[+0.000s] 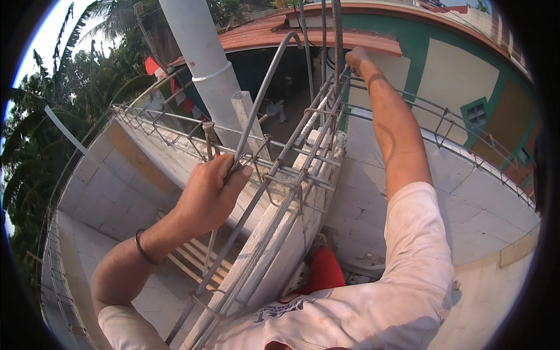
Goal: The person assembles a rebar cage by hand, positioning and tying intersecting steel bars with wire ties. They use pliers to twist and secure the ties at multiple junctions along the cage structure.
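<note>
My left hand (207,189) is closed around the lower part of a bent steel bar (262,93), which rises and hooks over at its top. Just behind those fingers stands a rusty metal tool head (208,133); whether the same hand holds it is hidden. My right hand (357,60), on an outstretched arm, is closed at the far end of a steel bar (340,81) by the column. Between the hands, a rebar cage (286,175) of long bars and tied stirrups lies along the wall top (256,251).
Vertical column bars (338,35) rise at the wall corner. A thick grey pipe (198,52) stands beyond my left hand. More cages (446,125) run along the block walls (431,181). Wooden slats (201,259) lie below left. A green-and-cream building (455,70) stands behind.
</note>
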The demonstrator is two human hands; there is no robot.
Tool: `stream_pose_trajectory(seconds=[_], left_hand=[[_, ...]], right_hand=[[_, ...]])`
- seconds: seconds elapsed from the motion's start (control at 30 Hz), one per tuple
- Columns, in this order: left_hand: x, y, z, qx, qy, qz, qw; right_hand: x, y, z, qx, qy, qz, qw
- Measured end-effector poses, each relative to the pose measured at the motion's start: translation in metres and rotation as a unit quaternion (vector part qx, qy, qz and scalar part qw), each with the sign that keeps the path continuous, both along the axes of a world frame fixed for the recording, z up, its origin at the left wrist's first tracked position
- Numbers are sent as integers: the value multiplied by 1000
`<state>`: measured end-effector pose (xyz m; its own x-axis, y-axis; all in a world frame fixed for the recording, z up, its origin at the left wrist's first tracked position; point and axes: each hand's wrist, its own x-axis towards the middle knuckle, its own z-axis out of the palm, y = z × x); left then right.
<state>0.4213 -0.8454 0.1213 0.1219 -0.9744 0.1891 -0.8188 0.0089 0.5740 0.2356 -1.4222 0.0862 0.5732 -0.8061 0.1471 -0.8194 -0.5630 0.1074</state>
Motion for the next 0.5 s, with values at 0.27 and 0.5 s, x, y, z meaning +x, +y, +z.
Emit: stream_pose_trajectory(seconds=[0.27, 0.5], left_hand=[[-1, -4, 1, 12, 39, 14, 999], [1, -5, -10, -6, 38, -5, 999]], right_hand=[[9, 25, 2, 119, -433, -176, 876], [17, 25, 6, 37, -112, -110, 987]])
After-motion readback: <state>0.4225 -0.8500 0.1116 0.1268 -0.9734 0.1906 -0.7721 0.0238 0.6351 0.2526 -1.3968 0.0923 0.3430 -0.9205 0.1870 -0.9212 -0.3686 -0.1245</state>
